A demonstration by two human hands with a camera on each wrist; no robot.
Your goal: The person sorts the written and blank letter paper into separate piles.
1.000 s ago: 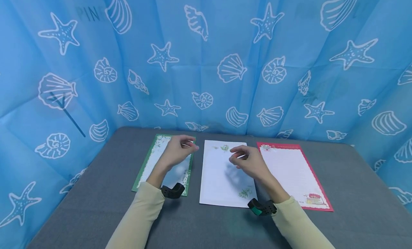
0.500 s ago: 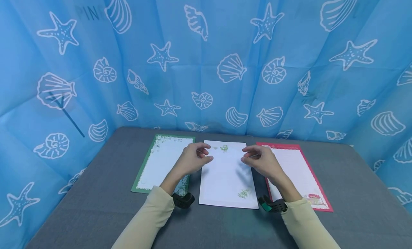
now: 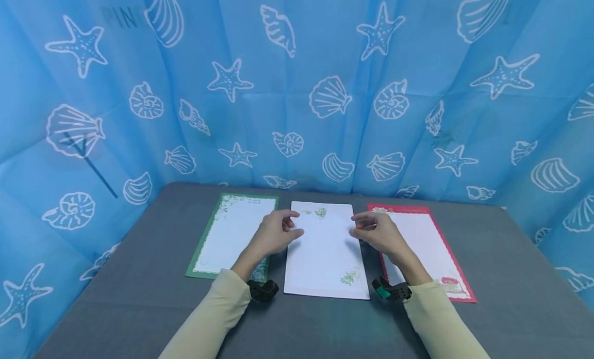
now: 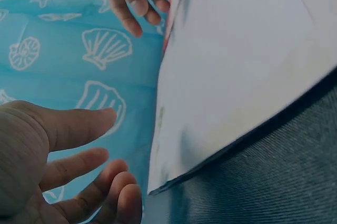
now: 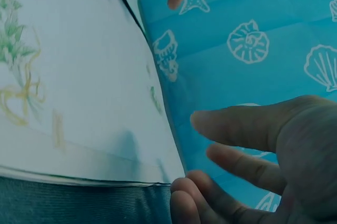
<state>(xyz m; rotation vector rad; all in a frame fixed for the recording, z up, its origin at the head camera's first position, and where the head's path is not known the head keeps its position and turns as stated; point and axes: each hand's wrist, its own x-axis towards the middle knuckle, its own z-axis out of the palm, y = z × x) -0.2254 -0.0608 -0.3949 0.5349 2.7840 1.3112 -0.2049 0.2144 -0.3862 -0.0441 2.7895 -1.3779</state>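
A seashell-print curtain (image 3: 287, 106) hangs behind a grey table (image 3: 325, 325).

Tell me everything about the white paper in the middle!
The white paper looks like a thin stack, with green leaves printed near its top and lower right. It lies flat on the gray table between green-edged paper and red-edged paper. The left hand and right hand are by its upper sides; neither grips it.

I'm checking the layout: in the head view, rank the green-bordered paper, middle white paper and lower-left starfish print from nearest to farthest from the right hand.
1. Middle white paper: just left of the right hand.
2. Green-bordered paper: farther left, partly hidden by the left hand.
3. Starfish print: lower left of the curtain, farthest.
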